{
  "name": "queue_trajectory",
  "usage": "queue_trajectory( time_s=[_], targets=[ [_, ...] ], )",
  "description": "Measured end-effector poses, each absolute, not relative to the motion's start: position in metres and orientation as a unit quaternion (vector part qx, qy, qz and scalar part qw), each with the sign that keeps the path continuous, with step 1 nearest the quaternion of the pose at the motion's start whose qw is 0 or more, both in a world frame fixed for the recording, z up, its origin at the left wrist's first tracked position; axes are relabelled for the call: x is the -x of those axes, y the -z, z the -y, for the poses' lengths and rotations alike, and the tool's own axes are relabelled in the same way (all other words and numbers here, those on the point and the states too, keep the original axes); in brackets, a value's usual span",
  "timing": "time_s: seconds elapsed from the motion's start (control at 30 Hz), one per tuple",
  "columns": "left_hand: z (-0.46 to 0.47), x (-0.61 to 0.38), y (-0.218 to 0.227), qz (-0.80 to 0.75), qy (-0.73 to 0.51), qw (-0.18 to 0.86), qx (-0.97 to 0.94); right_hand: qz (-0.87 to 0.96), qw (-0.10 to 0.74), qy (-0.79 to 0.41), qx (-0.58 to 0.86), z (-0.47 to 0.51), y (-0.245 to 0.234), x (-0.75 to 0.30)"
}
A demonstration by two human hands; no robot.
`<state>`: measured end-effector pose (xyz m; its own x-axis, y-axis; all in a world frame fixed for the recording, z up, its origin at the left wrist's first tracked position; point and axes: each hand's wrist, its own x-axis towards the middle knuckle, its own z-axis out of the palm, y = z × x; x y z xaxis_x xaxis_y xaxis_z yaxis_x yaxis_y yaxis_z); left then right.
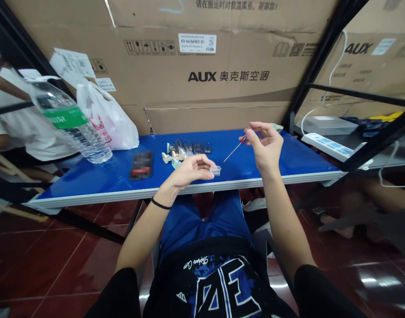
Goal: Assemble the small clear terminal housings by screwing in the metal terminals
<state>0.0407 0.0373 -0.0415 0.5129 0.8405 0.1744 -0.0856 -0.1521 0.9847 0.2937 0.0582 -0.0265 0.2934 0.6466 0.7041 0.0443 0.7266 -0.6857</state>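
Observation:
Between the thumb and fingers of my left hand (195, 168) is a small clear plastic piece (216, 170), held above the front part of the blue table (169, 176). My right hand (264, 143) pinches the red handle of a thin screwdriver (233, 150). Its shaft slants down and left, and the tip is apart from the clear piece. Behind my left hand lie several small pale-coloured plastic parts (167, 157) and several dark translucent parts (197, 148). Part of this cluster is hidden by my hand.
A phone-like black object (141, 165) lies left on the table. Behind it stand a large water bottle (70, 117) and a white plastic bag (112, 121). A large cardboard box (222, 97) backs the table. At right are a power strip (334, 146) and a person's leg below.

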Motion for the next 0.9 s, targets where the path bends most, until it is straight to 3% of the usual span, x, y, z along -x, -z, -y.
queue_trajectory(
  time_s=[0.23, 0.6, 0.9],
  targets=[
    [-0.048, -0.016, 0.033, -0.334, -0.454, 0.439, -0.699, 0.575, 0.66, -0.143, 0.463, -0.096, 0.058, -0.323],
    [-0.046, -0.003, 0.022, -0.367, -0.43, 0.361, -0.742, 0.694, 0.335, -0.068, 0.634, -0.096, 0.07, -0.32],
    [-0.048, -0.002, 0.024, -0.366, -0.429, 0.356, -0.745, 0.758, 0.318, -0.087, 0.564, -0.081, 0.053, -0.313]
  ],
)
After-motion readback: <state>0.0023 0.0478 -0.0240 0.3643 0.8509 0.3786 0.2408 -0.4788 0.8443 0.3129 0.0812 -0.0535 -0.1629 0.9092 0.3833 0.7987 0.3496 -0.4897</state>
